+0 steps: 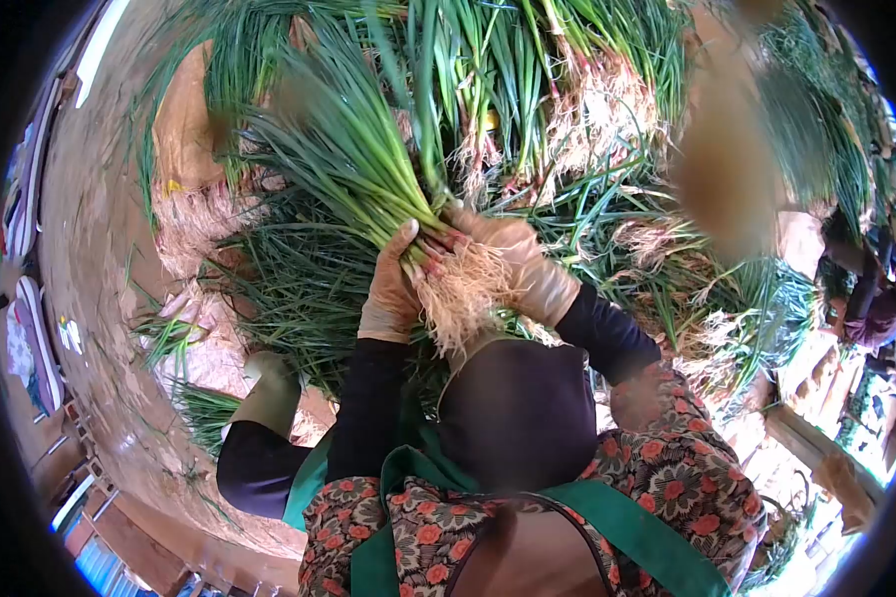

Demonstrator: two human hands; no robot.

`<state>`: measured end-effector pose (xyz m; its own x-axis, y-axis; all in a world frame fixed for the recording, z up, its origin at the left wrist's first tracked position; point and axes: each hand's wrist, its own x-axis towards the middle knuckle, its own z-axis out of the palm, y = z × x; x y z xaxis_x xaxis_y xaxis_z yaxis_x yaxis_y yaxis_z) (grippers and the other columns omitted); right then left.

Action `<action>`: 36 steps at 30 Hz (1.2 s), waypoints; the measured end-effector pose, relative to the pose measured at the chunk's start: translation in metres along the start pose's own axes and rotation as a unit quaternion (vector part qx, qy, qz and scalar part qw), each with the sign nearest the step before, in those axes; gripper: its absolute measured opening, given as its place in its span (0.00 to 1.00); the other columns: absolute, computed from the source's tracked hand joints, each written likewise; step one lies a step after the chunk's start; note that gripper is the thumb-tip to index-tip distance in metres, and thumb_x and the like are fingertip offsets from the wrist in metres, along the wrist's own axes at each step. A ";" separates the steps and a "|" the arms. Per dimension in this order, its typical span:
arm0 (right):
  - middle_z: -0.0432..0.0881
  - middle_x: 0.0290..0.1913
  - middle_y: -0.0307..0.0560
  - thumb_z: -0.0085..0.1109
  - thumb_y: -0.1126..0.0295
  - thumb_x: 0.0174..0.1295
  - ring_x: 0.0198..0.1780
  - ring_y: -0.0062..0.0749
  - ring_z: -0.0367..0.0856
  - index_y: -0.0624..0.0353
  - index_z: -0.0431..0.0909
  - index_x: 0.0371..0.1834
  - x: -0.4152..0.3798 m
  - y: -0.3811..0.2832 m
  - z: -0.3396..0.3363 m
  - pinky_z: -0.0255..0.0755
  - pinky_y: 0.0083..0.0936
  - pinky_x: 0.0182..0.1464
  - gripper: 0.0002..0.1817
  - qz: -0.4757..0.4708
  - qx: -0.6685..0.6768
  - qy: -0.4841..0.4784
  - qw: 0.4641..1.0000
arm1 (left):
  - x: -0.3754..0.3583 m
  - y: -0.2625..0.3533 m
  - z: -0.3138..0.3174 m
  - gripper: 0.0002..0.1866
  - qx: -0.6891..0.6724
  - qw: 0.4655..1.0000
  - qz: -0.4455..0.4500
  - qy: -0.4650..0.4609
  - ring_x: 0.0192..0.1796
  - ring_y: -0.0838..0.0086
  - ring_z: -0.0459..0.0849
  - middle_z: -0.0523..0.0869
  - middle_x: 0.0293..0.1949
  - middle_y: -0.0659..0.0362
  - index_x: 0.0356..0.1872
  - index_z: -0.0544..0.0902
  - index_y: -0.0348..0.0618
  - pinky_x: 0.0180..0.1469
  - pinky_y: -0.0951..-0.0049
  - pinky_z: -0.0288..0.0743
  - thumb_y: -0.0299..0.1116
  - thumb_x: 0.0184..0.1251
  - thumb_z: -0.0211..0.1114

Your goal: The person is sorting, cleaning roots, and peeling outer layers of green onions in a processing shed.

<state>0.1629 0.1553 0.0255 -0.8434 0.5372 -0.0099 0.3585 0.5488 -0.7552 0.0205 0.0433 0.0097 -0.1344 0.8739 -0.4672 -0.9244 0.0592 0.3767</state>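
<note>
Both your left hand (393, 289) and right hand (513, 264) clamp the scallion bunch (368, 169) above its roots (463, 294); keep gripping evenly toward eleven o'clock.

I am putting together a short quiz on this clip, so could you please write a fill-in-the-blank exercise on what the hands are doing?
1. Both hands grip one bunch of green ____.
2. The left hand and right hand wear thin ____.
3. The bunch is held near its pale ____.
4. The green strap lies over a ____-patterned garment.

Missing words: onions; gloves; roots; flower
</note>
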 end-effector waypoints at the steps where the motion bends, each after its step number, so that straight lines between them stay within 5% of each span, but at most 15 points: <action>1: 0.81 0.41 0.51 0.53 0.64 0.63 0.39 0.41 0.81 0.55 0.71 0.55 -0.012 0.007 -0.002 0.75 0.33 0.40 0.17 -0.094 -0.007 -0.012 0.995 | 0.001 -0.003 0.010 0.26 -0.018 1.000 0.005 0.008 0.43 0.59 0.83 0.81 0.44 0.42 0.54 0.71 0.27 0.49 0.63 0.78 0.40 0.64 0.57; 2: 0.80 0.42 0.51 0.53 0.65 0.63 0.41 0.40 0.81 0.56 0.71 0.55 -0.020 0.014 -0.003 0.75 0.33 0.42 0.18 -0.189 -0.013 -0.024 0.981 | 0.000 -0.004 0.014 0.25 -0.035 0.999 0.012 0.018 0.41 0.60 0.83 0.82 0.43 0.42 0.53 0.72 0.27 0.47 0.63 0.80 0.40 0.64 0.56; 5: 0.80 0.45 0.50 0.56 0.59 0.62 0.44 0.37 0.80 0.55 0.71 0.55 -0.010 0.047 -0.003 0.74 0.28 0.45 0.20 -0.069 0.059 -0.201 0.975 | -0.002 0.002 -0.012 0.27 -0.041 0.998 0.012 -0.043 0.47 0.59 0.82 0.80 0.46 0.43 0.56 0.69 0.30 0.53 0.58 0.77 0.39 0.62 0.61; 7: 0.79 0.47 0.49 0.51 0.47 0.64 0.40 0.29 0.78 0.59 0.70 0.56 0.011 0.041 0.001 0.74 0.24 0.39 0.28 0.158 0.347 -0.127 0.916 | -0.006 0.000 -0.011 0.25 -0.070 0.997 0.005 -0.041 0.46 0.59 0.82 0.80 0.45 0.44 0.55 0.70 0.31 0.51 0.59 0.78 0.40 0.62 0.60; 9: 0.78 0.38 0.37 0.49 0.47 0.65 0.25 0.17 0.68 0.54 0.73 0.55 0.039 0.009 0.001 0.69 0.16 0.27 0.25 0.305 0.521 -0.069 0.794 | -0.007 -0.003 -0.004 0.25 -0.083 0.996 0.009 -0.039 0.44 0.60 0.82 0.81 0.44 0.45 0.54 0.70 0.31 0.49 0.60 0.79 0.40 0.62 0.61; 13: 0.76 0.29 0.35 0.50 0.57 0.66 0.19 0.18 0.63 0.55 0.75 0.53 0.073 0.023 0.051 0.61 0.16 0.19 0.18 0.274 0.746 -0.063 0.604 | -0.013 -0.003 -0.027 0.24 -0.053 0.998 0.017 -0.027 0.43 0.62 0.82 0.81 0.42 0.43 0.50 0.72 0.27 0.49 0.65 0.79 0.39 0.63 0.59; 15: 0.78 0.31 0.39 0.50 0.61 0.66 0.22 0.22 0.68 0.60 0.74 0.52 0.076 0.035 0.068 0.67 0.20 0.24 0.17 0.242 0.500 -0.095 0.826 | -0.018 -0.001 -0.026 0.25 -0.081 0.996 0.032 -0.022 0.43 0.60 0.82 0.80 0.45 0.44 0.53 0.71 0.30 0.49 0.61 0.78 0.41 0.63 0.59; 17: 0.82 0.37 0.58 0.53 0.63 0.63 0.40 0.45 0.81 0.65 0.71 0.52 0.057 0.036 0.085 0.74 0.34 0.42 0.20 0.129 0.097 -0.029 0.986 | -0.026 -0.004 -0.024 0.27 -0.113 0.993 0.040 -0.014 0.42 0.59 0.81 0.80 0.48 0.45 0.56 0.69 0.33 0.49 0.57 0.76 0.43 0.63 0.59; 21: 0.82 0.36 0.58 0.51 0.63 0.62 0.39 0.51 0.82 0.69 0.68 0.55 0.032 0.043 0.066 0.74 0.39 0.40 0.23 0.118 -0.044 -0.045 0.991 | -0.023 -0.017 -0.040 0.29 -0.163 0.983 0.003 -0.082 0.46 0.56 0.80 0.79 0.48 0.46 0.58 0.69 0.37 0.53 0.52 0.74 0.47 0.62 0.59; 23: 0.81 0.31 0.57 0.51 0.63 0.62 0.34 0.51 0.82 0.66 0.68 0.53 0.022 0.048 0.052 0.75 0.39 0.36 0.20 0.111 -0.129 -0.050 0.984 | -0.028 -0.015 -0.041 0.24 -0.110 0.991 0.002 -0.076 0.44 0.68 0.78 0.79 0.40 0.59 0.53 0.73 0.43 0.50 0.63 0.73 0.45 0.59 0.63; 26: 0.80 0.24 0.50 0.50 0.64 0.62 0.27 0.44 0.82 0.57 0.72 0.46 0.001 0.056 0.029 0.75 0.35 0.29 0.13 0.151 -0.283 -0.108 0.941 | -0.022 0.010 -0.057 0.21 -0.238 0.910 -0.089 -0.329 0.43 0.78 0.77 0.78 0.40 0.68 0.56 0.73 0.50 0.54 0.71 0.64 0.37 0.60 0.63; 29: 0.81 0.27 0.51 0.52 0.61 0.59 0.30 0.49 0.82 0.60 0.72 0.45 -0.033 0.049 0.020 0.75 0.39 0.31 0.16 0.080 -0.142 -0.423 0.891 | -0.028 0.026 -0.063 0.23 -0.267 0.882 -0.063 -0.383 0.43 0.80 0.75 0.76 0.47 0.68 0.57 0.72 0.52 0.54 0.71 0.62 0.29 0.58 0.63; 31: 0.82 0.33 0.52 0.57 0.59 0.58 0.35 0.44 0.82 0.60 0.76 0.41 -0.052 0.055 0.017 0.75 0.36 0.37 0.16 0.054 -0.059 -0.443 0.893 | -0.026 0.030 -0.059 0.25 -0.270 0.887 -0.049 -0.370 0.44 0.77 0.75 0.75 0.51 0.63 0.59 0.69 0.48 0.53 0.69 0.64 0.32 0.59 0.63; 33: 0.82 0.37 0.53 0.56 0.59 0.59 0.41 0.43 0.81 0.60 0.77 0.43 -0.024 0.075 0.017 0.74 0.37 0.43 0.16 0.081 -0.110 -0.372 0.918 | -0.036 0.018 -0.061 0.28 -0.346 0.898 -0.064 -0.266 0.45 0.72 0.76 0.75 0.52 0.57 0.63 0.64 0.43 0.52 0.66 0.67 0.37 0.62 0.59; 36: 0.82 0.36 0.54 0.52 0.60 0.62 0.38 0.49 0.82 0.66 0.76 0.42 0.018 0.075 0.025 0.74 0.39 0.43 0.18 0.010 -0.018 0.002 1.000 | -0.043 0.001 -0.032 0.32 -0.273 0.958 -0.016 -0.088 0.39 0.67 0.79 0.80 0.41 0.50 0.58 0.67 0.30 0.46 0.66 0.74 0.46 0.61 0.62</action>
<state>0.1648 0.1897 -0.0474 -0.8340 0.5513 -0.0226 0.3897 0.5596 -0.7314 0.0138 -0.0095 0.0044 -0.0859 0.9462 -0.3119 -0.9824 -0.1326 -0.1315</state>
